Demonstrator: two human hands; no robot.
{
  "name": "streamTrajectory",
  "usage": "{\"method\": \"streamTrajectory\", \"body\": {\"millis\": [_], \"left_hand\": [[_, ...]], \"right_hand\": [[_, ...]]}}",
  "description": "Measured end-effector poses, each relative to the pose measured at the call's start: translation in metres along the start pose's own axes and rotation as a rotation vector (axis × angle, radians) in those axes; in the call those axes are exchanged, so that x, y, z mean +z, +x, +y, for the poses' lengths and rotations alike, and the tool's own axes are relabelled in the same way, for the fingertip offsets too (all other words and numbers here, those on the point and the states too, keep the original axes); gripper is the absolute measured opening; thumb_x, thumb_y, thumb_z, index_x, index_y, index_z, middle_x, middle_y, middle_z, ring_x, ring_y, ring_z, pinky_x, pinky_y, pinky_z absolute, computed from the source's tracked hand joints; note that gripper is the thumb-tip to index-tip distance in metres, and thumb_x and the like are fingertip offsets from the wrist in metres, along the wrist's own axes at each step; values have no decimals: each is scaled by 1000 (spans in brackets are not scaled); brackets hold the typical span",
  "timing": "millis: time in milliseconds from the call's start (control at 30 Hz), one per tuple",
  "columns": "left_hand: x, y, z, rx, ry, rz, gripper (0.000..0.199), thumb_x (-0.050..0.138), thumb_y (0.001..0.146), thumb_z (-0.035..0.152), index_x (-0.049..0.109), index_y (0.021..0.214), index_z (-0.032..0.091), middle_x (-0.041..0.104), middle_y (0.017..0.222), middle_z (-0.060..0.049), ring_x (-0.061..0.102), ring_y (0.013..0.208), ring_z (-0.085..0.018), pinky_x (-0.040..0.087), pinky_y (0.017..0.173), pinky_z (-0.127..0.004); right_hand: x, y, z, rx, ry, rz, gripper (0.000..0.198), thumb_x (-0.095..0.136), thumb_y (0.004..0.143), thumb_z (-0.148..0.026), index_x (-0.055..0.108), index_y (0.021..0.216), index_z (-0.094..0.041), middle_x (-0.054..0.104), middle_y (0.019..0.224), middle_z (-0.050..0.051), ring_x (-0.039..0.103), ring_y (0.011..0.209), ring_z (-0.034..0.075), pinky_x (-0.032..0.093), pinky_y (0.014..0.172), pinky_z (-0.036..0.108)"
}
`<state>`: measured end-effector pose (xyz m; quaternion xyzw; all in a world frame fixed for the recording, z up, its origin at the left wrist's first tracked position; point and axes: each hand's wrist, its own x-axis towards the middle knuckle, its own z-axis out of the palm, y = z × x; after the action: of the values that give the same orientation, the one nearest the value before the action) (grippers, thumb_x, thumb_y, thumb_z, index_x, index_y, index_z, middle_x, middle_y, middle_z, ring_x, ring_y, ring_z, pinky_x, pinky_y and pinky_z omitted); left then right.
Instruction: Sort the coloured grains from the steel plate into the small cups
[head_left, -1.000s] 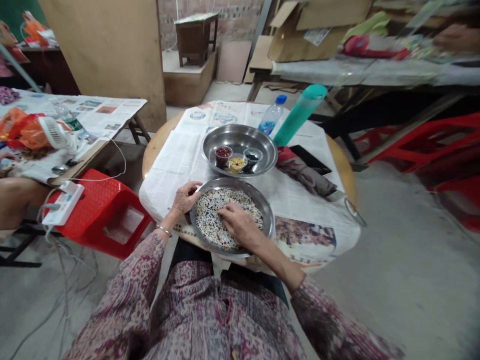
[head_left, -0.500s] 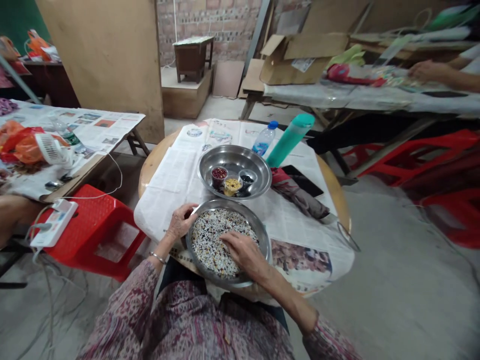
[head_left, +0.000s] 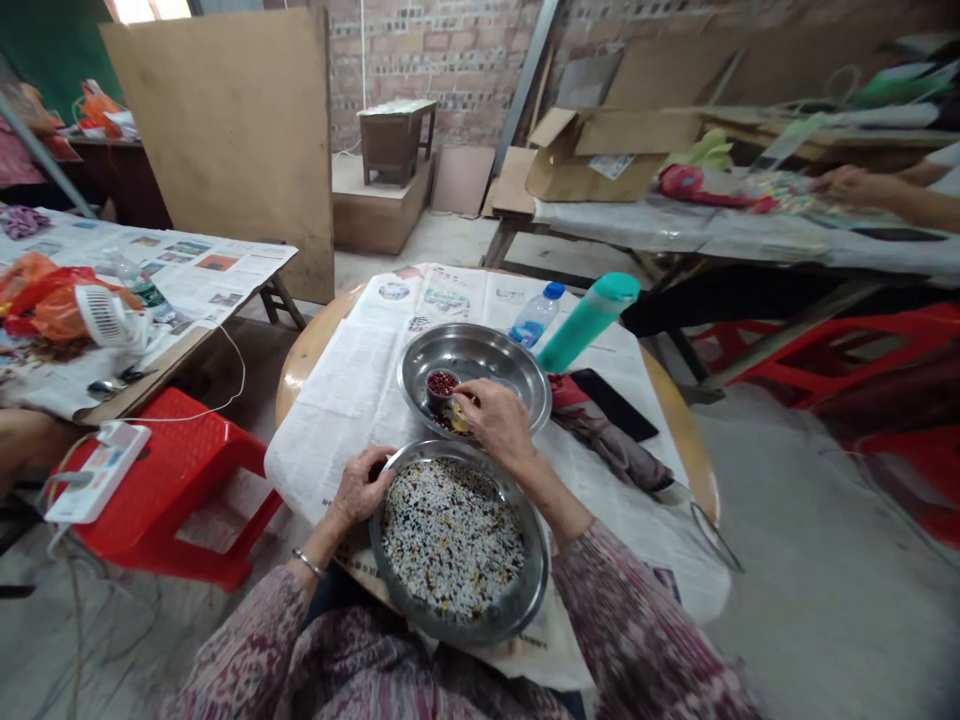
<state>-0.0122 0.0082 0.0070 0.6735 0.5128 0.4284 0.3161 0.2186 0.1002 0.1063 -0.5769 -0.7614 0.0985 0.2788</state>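
My left hand (head_left: 361, 487) grips the left rim of the near steel basin (head_left: 536, 580), thumb toward the inside. That basin is tilted slightly and holds a mix of white, black, dark red and yellow grains (head_left: 450, 535). My right hand (head_left: 496, 422) is over the far steel basin (head_left: 480, 345), fingertips pinched together above a small cup with yellow grains (head_left: 460, 415). Whatever the pinch holds is too small to see. Beside it stands a clear cup of dark red beans (head_left: 441, 385), with some beans loose on the basin floor. My right hand hides the cup of black grains.
Newspaper (head_left: 322, 400) covers the round table. Behind and right of the basins are a water bottle (head_left: 536, 318), a green bottle (head_left: 589, 322), a black phone (head_left: 615, 403) and a folded umbrella (head_left: 615, 440). A red stool (head_left: 172, 480) carries a power strip (head_left: 101, 470). Another person's hands (head_left: 855, 185) show far right.
My right hand has moved from the grains in the near basin forward to the cups in the far basin. My left hand stays at the near basin's rim. The view has shifted slightly.
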Motion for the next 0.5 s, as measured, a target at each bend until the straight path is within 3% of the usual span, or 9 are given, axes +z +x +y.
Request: {"method": "streamTrajectory", "body": {"millis": [233,500], "left_hand": [[-1,-1,4,-14,-20,-6,23,60,88,23,70,107,15,69,92,-5,60,79,-16,48,72,-27],[1,-1,4,-14,-12,0,22,60,87,20,70,106,15,69,92,-5,62,82,-16,48,74,-27]], "right_hand": [[20,36,-10,-69,-393,-170,27,51,95,-25,75,107,-22,75,107,10,59,107,26,46,79,33],[30,42,-10,-48,-453,-216,32,43,97,-19,74,104,-19,74,106,13,60,106,26,42,78,33]]}}
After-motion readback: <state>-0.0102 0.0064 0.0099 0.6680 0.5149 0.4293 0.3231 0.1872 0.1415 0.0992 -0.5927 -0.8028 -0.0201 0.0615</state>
